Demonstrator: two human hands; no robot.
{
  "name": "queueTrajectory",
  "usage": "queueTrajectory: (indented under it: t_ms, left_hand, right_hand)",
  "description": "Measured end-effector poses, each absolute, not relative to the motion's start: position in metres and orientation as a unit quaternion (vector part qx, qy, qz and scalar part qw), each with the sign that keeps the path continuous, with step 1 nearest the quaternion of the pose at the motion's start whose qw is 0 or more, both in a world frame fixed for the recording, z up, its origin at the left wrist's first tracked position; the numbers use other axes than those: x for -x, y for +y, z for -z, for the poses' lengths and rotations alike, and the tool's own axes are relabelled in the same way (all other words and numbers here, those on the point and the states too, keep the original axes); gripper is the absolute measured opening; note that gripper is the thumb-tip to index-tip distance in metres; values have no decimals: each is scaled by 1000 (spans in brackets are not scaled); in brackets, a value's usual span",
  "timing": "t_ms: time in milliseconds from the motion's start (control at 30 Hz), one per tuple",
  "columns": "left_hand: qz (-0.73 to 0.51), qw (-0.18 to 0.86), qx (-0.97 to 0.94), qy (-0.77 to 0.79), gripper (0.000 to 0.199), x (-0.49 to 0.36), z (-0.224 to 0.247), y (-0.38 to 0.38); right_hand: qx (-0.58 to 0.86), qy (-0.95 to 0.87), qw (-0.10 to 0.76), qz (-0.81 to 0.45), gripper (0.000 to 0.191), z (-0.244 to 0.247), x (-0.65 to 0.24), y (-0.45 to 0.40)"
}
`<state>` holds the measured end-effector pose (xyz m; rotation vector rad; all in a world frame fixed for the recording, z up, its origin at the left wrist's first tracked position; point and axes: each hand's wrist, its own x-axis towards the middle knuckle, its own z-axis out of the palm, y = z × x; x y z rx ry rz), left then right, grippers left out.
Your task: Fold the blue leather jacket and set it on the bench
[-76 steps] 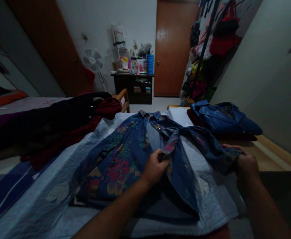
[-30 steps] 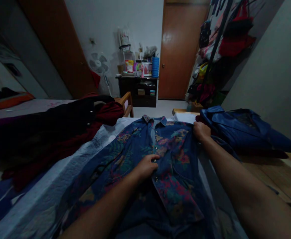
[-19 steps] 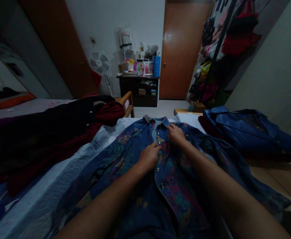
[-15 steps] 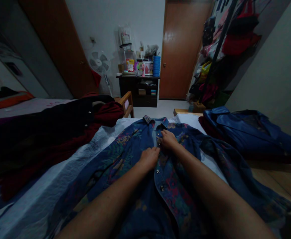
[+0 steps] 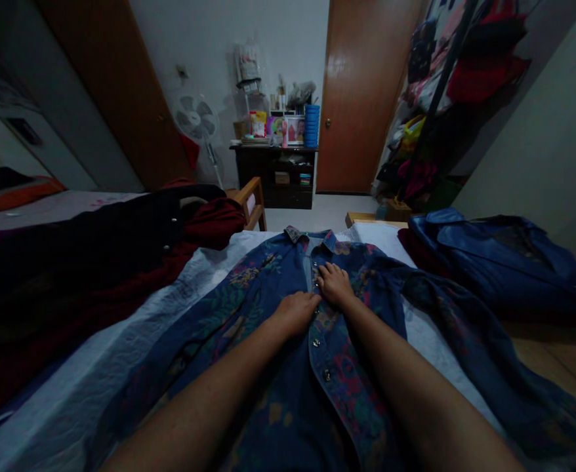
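A blue floral denim shirt [image 5: 351,367] lies spread with its front up and its collar at the far end. Metal buttons run down its front edge. My left hand [image 5: 295,313] is closed on the shirt at the front opening, fingertips at the button edge. Just beyond and to the right, my right hand [image 5: 334,283] rests on the upper button strip, its fingers curled against the cloth. Both hands touch the shirt and lie close together. The fingertips partly hide the buttons between them.
Dark and red clothes [image 5: 170,242] are heaped on the left. A folded blue jacket [image 5: 504,262] lies on the right over a wooden surface [image 5: 554,351]. Under the shirt is a white sheet [image 5: 135,334]. A wooden chair [image 5: 254,203] stands beyond.
My right hand has moved slightly down the button strip, with its fingers a little more spread. The view has shifted slightly. My left hand stays at the front edge.
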<state>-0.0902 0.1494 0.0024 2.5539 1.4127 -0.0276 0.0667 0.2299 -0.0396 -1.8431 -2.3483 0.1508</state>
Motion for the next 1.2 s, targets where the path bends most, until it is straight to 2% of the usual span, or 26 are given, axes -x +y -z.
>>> queueTrajectory:
  t_ms: [300,433,533,667,800,933,1067,1200]
  left_hand:
    - [26,145,-861,487,34,93,-2,160]
    - [41,153,-846,510,44,91,-6,165]
    - [24,136,-845,516,39,90,-5,165]
    - [1,91,-853,514,33,90,0,167]
    - [10,75,-838,540,37,89,5,179]
    - [13,87,-831,550,29,92,7,192]
    - [-69,101,-846,519,22,108,1,193]
    - [-274,194,-819,465,19,128,-9,185]
  right_hand:
    - [638,-764,63,-68,38,28,-60,238]
    - [655,-746,65,-104,51,17,-59,265]
    - [657,-741,70,-117,62,15,-57,285]
    - [659,-737,73,-132,65,19,-51,302]
    - [647,-739,118,-143,74,24,-44,313]
    - [637,-743,130,-160,68,29,-42,321]
    - [637,-742,130,-164,62,28,-41,327]
    - [642,-735,139,-167,63,25,-36,334]
